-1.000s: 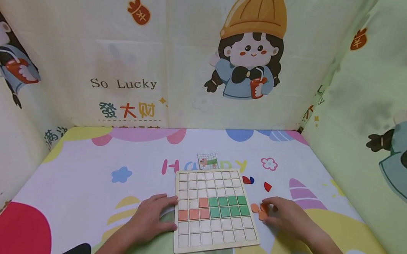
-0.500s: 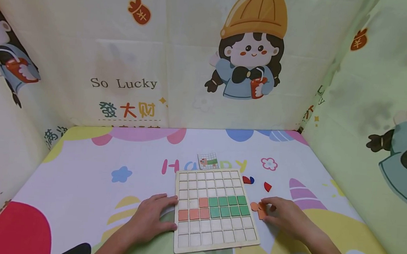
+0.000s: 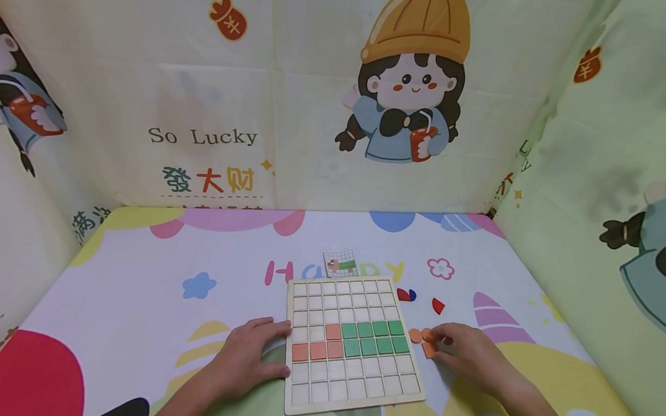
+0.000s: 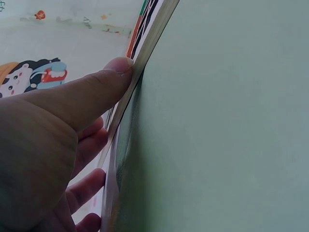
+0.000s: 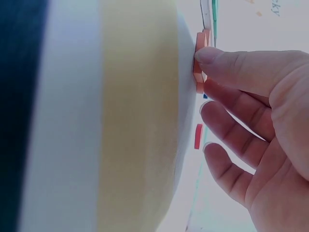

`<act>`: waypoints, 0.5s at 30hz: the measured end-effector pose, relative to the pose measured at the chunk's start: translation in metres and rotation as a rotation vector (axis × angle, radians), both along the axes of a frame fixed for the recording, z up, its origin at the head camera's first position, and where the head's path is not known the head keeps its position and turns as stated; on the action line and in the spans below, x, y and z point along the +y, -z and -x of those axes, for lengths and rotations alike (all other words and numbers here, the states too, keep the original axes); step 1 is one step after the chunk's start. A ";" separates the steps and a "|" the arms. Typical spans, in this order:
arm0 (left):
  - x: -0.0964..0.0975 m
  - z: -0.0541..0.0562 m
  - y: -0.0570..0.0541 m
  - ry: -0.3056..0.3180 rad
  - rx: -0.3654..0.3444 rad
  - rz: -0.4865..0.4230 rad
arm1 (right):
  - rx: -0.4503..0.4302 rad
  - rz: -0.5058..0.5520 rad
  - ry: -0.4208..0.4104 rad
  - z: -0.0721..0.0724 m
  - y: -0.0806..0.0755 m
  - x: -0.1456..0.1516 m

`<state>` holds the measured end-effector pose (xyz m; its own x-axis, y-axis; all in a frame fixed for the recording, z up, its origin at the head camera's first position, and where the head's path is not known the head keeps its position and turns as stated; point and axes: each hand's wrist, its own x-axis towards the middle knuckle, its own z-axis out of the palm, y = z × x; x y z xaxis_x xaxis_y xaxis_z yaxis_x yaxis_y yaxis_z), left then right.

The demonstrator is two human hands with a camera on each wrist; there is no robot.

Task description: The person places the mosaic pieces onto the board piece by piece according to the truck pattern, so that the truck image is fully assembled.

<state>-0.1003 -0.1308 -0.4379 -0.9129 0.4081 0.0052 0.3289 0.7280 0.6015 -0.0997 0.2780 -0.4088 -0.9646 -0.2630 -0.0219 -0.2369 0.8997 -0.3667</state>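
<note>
A pale wooden grid board (image 3: pixel 356 377) lies at the centre, with salmon square tiles (image 3: pixel 317 351) and green square tiles (image 3: pixel 365 330) in its cells. At its left edge, my left hand (image 3: pixel 251 358) rests thumb and fingertips along the rim; in the left wrist view the thumb lies against the board's edge. Right of the board lie several loose orange pieces, a round one (image 3: pixel 415 335) and a square one (image 3: pixel 428 349) among them. My right hand (image 3: pixel 469 353) touches them from the right with thumb and index finger, its other fingers loosely bent in the right wrist view.
A small pattern card (image 3: pixel 341 264) lies behind the board. Beyond its right edge are a red piece (image 3: pixel 438 306) and a red and a blue piece (image 3: pixel 412 295) close together. A patterned cloth covers the table; printed cloth walls (image 3: pixel 305 93) enclose it.
The loose orange pieces have slid slightly left toward the board. My right index fingertip now covers less of the pieces. The left hand and the board have stayed put.
</note>
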 end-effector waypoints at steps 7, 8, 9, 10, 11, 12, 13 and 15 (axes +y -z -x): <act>0.001 0.001 0.000 -0.018 -0.016 0.007 | -0.008 -0.014 0.001 0.000 0.000 -0.002; 0.001 0.001 0.000 -0.020 -0.017 0.008 | -0.014 -0.017 0.003 0.001 0.000 -0.002; 0.001 0.001 0.001 -0.021 -0.018 0.008 | -0.019 -0.021 0.002 0.001 0.000 -0.002; 0.001 0.001 0.001 -0.022 -0.018 0.007 | -0.023 -0.025 0.000 0.001 0.000 -0.002; 0.001 0.001 0.001 -0.020 -0.012 0.006 | -0.021 -0.026 -0.007 0.001 0.000 -0.002; 0.001 0.001 0.002 -0.018 -0.007 0.005 | -0.019 -0.028 -0.009 0.001 0.000 -0.002; 0.001 0.001 0.002 -0.016 -0.001 0.002 | -0.018 -0.029 -0.012 0.001 0.000 -0.002; 0.000 0.001 0.002 -0.012 0.006 -0.001 | -0.015 -0.032 -0.017 0.001 0.000 -0.002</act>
<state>-0.1010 -0.1305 -0.4402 -0.9178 0.3968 0.0115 0.3237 0.7312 0.6004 -0.1004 0.2759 -0.4084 -0.9594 -0.2784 -0.0445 -0.2473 0.9067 -0.3417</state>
